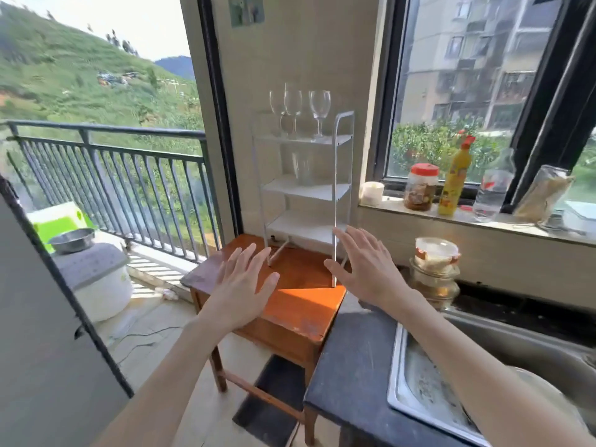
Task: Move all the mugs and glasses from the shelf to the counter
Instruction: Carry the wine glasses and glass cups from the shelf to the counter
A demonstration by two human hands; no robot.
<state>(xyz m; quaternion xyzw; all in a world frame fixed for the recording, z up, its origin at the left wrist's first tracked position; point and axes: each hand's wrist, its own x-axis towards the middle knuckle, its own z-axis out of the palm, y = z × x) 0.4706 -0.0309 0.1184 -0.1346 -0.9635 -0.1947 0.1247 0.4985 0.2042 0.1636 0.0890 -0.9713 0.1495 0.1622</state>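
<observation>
Three wine glasses [300, 108] are standing tall on the top of the shelf [304, 188], and one more glass [301, 167] is sitting one level down. Both hands are hanging low by the shelf's feet, so the glasses are up above them. The right hand [364, 269] is nearer the shelf. The left hand [240, 285] is flat too, fingers spread, holding nothing.

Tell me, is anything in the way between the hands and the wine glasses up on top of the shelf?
Nothing visible blocks them. Both the left hand and the right hand hover open, low before the white shelf. The wine glasses stand on its top tier, with open air above and in front.
</observation>
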